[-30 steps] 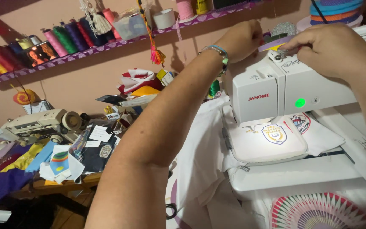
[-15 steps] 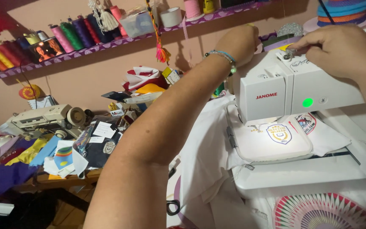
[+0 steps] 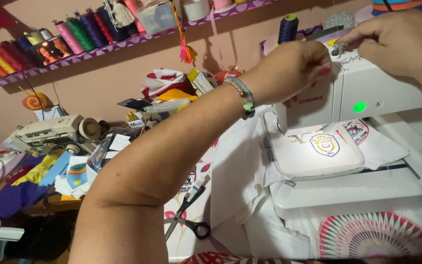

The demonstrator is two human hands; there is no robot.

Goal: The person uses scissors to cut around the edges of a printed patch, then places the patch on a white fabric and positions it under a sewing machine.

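My hands, left [image 3: 294, 66] and right [image 3: 396, 41], pinch at the thread guides atop the white embroidery machine [image 3: 362, 93] on my worktop; whether thread lies between my fingers I cannot tell. Below, a hoop [image 3: 318, 151] holds white fabric bearing a crest.

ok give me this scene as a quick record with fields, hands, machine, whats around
left hand: raised at the top left corner of the embroidery machine, fingers pinched
right hand: on the machine's top, fingertips at a small metal guide
hoop: white fabric with a shield badge under the needle
indicator: green light lit
table: black-handled scissors left of the fabric
shelf: row of thread cones
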